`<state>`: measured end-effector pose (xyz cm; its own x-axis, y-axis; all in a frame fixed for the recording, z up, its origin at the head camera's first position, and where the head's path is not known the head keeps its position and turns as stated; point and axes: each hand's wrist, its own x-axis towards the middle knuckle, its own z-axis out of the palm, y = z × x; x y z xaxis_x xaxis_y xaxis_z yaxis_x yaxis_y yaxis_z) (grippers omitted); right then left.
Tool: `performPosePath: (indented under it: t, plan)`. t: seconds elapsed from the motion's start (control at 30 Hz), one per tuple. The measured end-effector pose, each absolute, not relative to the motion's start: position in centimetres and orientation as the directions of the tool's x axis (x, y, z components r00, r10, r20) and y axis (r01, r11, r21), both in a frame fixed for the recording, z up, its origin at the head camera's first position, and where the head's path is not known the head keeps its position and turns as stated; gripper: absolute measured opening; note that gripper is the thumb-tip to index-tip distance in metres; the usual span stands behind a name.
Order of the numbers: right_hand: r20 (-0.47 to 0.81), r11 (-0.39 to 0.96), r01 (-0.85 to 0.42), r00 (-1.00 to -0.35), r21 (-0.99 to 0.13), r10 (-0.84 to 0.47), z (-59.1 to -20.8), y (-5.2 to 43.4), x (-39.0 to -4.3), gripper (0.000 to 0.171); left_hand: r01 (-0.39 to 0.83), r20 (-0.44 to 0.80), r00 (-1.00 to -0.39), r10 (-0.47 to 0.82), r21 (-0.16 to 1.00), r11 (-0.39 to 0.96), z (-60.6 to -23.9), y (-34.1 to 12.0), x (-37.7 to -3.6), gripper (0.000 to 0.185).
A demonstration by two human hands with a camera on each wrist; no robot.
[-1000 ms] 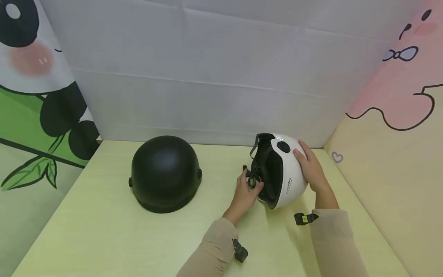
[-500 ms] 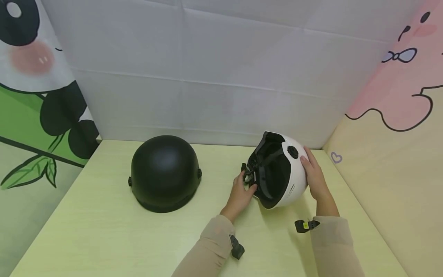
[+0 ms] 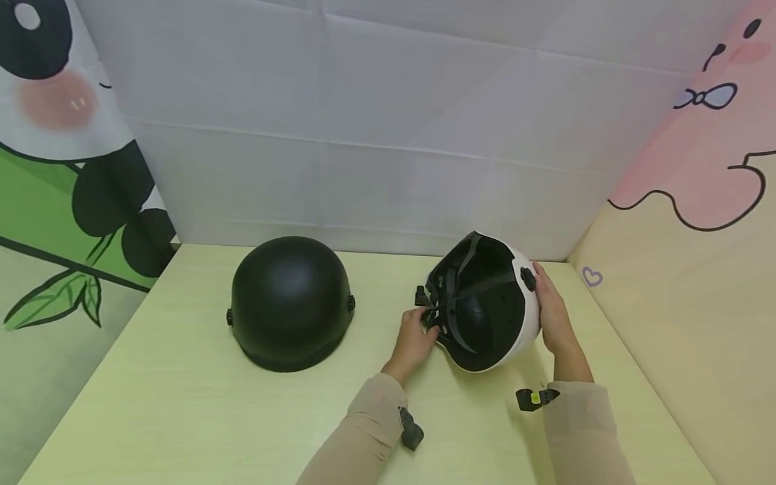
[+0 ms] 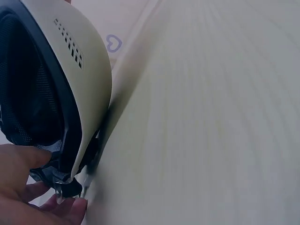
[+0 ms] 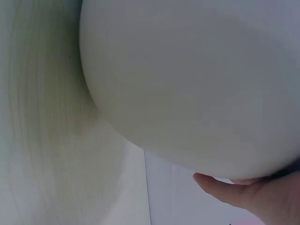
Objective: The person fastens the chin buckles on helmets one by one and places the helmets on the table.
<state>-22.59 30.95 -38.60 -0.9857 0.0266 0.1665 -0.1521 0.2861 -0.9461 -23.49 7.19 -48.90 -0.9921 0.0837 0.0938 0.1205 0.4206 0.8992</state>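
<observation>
A white helmet [image 3: 529,323] is tilted on its side on the table's right half, its black lining [image 3: 479,296] facing left and toward me. My left hand [image 3: 412,347] grips the helmet's left lower edge by the black straps. In the left wrist view the thumb [image 4: 35,157] lies at the lining and the other fingers are below by a strap and a clear buckle piece. My right hand [image 3: 554,313] holds the shell's outer right side; its other fingers are partly hidden behind the helmet. A black helmet [image 3: 291,303] sits dome up to the left, untouched.
The pale yellow table [image 3: 200,417] meets a white sheet [image 3: 376,188] at the back. Painted walls flank both sides. Each sleeve has a small black camera at the cuff, the left camera [image 3: 411,430] and the right camera [image 3: 532,399].
The white helmet has turned in my hands, so its black inside opens more toward me. My left hand has shifted slightly left with its edge. The black helmet has stayed in place.
</observation>
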Motion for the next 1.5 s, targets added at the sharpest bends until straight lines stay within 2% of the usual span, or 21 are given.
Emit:
performPosePath:
  t: [0.13, 0.33, 0.57, 0.7, 0.87, 1.1, 1.5]
  plan:
    - [0.171, 0.285, -0.153, -0.984, -0.946, 0.04, -38.1, 31.2, -22.2, 0.058, 0.117, 0.081, -0.991, 0.102, 0.901, 0.418, -49.1, 7.3, -23.3, 0.047]
    - [0.186, 0.277, -0.17, -0.982, -0.946, 0.033, -36.9, 31.4, -21.3, 0.058, 0.161, 0.128, -0.986, 0.105, 0.893, 0.421, -49.2, 7.2, -23.4, 0.045]
    - [0.212, 0.433, -0.16, -0.974, -0.887, 0.075, -35.8, 31.4, -20.7, 0.055, 0.222, 0.204, -0.975, 0.088, 0.879, 0.422, -49.3, 7.2, -23.4, 0.037]
    - [0.217, 0.483, -0.151, -0.973, -0.862, 0.082, -35.7, 31.3, -20.5, 0.055, 0.209, 0.197, -0.978, 0.072, 0.881, 0.424, -49.0, 7.3, -23.4, 0.028]
    - [0.223, 0.473, -0.167, -0.973, -0.865, 0.064, -35.9, 31.4, -20.3, 0.053, 0.198, 0.194, -0.98, 0.053, 0.885, 0.422, -48.6, 7.3, -23.2, 0.021]
    - [0.238, 0.462, -0.187, -0.97, -0.867, 0.054, -36.0, 31.5, -20.4, 0.052, 0.284, 0.297, -0.954, 0.039, 0.855, 0.435, -47.6, 7.3, -22.9, 0.022]
    - [0.242, 0.465, -0.188, -0.968, -0.865, 0.059, -36.2, 31.5, -20.5, 0.053, 0.391, 0.405, -0.912, 0.057, 0.821, 0.417, -45.9, 8.5, -21.7, 0.024]
